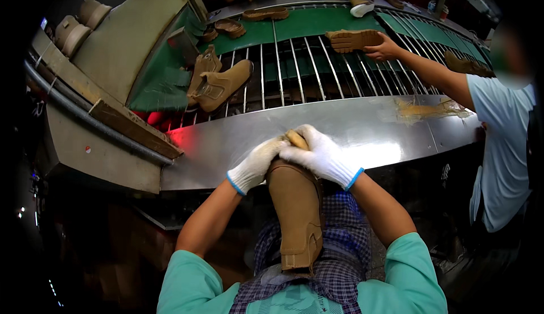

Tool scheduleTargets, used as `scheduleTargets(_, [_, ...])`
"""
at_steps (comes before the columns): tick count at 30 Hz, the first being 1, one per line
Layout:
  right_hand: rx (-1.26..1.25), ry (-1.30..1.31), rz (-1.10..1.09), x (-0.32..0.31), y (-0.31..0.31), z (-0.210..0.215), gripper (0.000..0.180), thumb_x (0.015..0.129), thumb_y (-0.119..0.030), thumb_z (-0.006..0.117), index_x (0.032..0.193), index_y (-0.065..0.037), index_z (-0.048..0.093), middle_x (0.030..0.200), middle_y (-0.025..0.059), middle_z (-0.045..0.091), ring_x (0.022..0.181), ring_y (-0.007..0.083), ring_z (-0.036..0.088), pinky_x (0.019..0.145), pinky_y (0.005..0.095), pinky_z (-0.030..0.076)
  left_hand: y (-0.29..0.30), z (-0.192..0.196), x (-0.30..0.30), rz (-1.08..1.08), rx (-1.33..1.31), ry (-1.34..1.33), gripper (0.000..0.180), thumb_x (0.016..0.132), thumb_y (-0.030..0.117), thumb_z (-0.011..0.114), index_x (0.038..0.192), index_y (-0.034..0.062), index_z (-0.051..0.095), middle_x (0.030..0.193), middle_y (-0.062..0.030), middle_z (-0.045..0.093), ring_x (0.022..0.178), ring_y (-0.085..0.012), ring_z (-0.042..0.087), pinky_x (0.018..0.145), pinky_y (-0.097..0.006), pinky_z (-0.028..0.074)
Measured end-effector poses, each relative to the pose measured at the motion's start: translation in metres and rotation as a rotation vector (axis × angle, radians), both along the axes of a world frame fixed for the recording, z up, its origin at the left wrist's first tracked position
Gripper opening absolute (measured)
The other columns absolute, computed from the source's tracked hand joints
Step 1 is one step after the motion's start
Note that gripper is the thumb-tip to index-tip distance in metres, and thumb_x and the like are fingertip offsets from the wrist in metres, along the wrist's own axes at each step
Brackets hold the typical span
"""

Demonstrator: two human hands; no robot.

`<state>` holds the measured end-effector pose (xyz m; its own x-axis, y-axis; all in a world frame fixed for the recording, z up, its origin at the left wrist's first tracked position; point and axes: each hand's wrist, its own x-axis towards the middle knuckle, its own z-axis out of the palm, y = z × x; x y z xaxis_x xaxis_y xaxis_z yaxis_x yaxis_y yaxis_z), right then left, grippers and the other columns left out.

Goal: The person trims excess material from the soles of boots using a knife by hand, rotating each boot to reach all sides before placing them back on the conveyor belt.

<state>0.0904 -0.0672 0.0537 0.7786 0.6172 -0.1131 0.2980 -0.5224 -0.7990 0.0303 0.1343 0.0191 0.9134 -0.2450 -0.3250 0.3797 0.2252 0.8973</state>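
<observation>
A tan boot lies lengthwise in front of me, its heel end toward my body and its other end at the near metal edge. My left hand, in a white knit glove with a blue cuff, is closed on the far end of the boot. My right hand, gloved the same way, closes on that end from the other side. A yellowish-tan piece shows between the fingers of both hands; whether it is part of the boot I cannot tell.
Past the steel ledge runs a roller conveyor with green sheets. Tan boots stand at its left, with loose soles farther back. At right, a co-worker's bare hand grips a brown sole. A sloping machine housing flanks the left.
</observation>
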Motion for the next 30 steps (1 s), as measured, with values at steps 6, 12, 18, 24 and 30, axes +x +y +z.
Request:
scheduleTargets(6, [0.719, 0.641, -0.406, -0.096, -0.034, -0.102, 0.046, 0.11, -0.033, 0.059, 0.135, 0.004, 0.056, 0.107, 0.016, 0.07, 0.096, 0.0268, 0.069, 0.086, 0.0416, 0.058, 0.007, 0.074, -0.031, -0.18, -0.075, -0.424, 0.082, 0.099, 0.061, 0.064, 0.136, -0.012, 0.065, 0.147, -0.0284, 0.064, 0.141, -0.0374, 0.058, 0.125, -0.05, 0.038])
scheduleTargets(12, [0.639, 0.443, -0.419, -0.157, -0.017, -0.166, 0.03, 0.11, -0.021, 0.059, 0.13, 0.001, 0.06, 0.114, 0.0132, 0.069, 0.104, 0.0222, 0.066, 0.092, 0.0377, 0.055, -0.008, 0.059, -0.023, -0.157, 0.082, -0.32, 0.057, 0.104, 0.044, 0.067, 0.13, -0.0069, 0.07, 0.139, -0.024, 0.068, 0.131, -0.0316, 0.064, 0.119, -0.045, 0.045])
scheduleTargets(18, [0.131, 0.139, -0.242, -0.108, -0.086, -0.075, 0.045, 0.102, -0.035, 0.072, 0.13, 0.0, 0.064, 0.106, 0.015, 0.073, 0.095, 0.0241, 0.072, 0.088, 0.0384, 0.058, -0.003, -0.001, 0.004, -0.073, 0.112, -0.084, 0.043, 0.107, 0.035, 0.064, 0.126, -0.003, 0.071, 0.127, -0.0167, 0.074, 0.117, -0.0247, 0.069, 0.109, -0.039, 0.053])
scheduleTargets(24, [-0.135, -0.105, -0.07, -0.092, -0.093, -0.011, 0.047, 0.105, -0.045, 0.065, 0.133, -0.007, 0.064, 0.108, 0.0223, 0.077, 0.095, 0.0433, 0.076, 0.084, 0.0499, 0.062, -0.03, 0.02, 0.018, -0.135, 0.278, -0.029, 0.039, 0.109, 0.029, 0.059, 0.127, -0.0034, 0.07, 0.127, -0.0142, 0.072, 0.119, -0.0218, 0.066, 0.109, -0.036, 0.052])
scheduleTargets(30, [-0.22, -0.243, -0.023, -0.087, -0.075, 0.002, 0.046, 0.108, -0.047, 0.059, 0.126, -0.005, 0.066, 0.082, 0.018, 0.076, 0.068, 0.0368, 0.076, 0.061, 0.0471, 0.062, -0.029, 0.018, 0.017, -0.118, 0.302, -0.005, 0.034, 0.11, 0.027, 0.06, 0.124, -0.0012, 0.072, 0.121, -0.0119, 0.074, 0.114, -0.0203, 0.068, 0.106, -0.035, 0.053])
